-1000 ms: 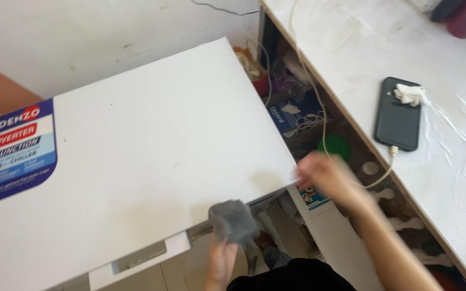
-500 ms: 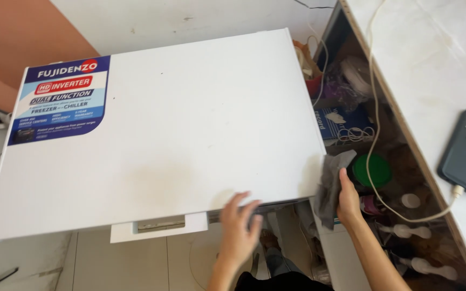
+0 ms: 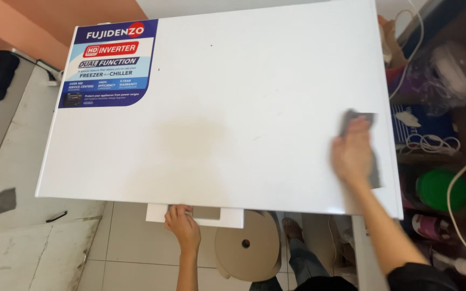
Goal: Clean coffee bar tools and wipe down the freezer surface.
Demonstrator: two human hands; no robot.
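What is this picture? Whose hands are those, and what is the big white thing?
The picture comes from a camera worn on a person's head, looking down, so the two hands are that person's own. The big white thing is the closed lid of a chest freezer, seen from above. A blue sticker sits on one corner, and there is a faint brownish smudge near the middle. The right hand presses a grey cloth flat on the lid near its edge. The left hand holds the lid's handle at the front. Below, a round beige stool stands on the tiled floor.
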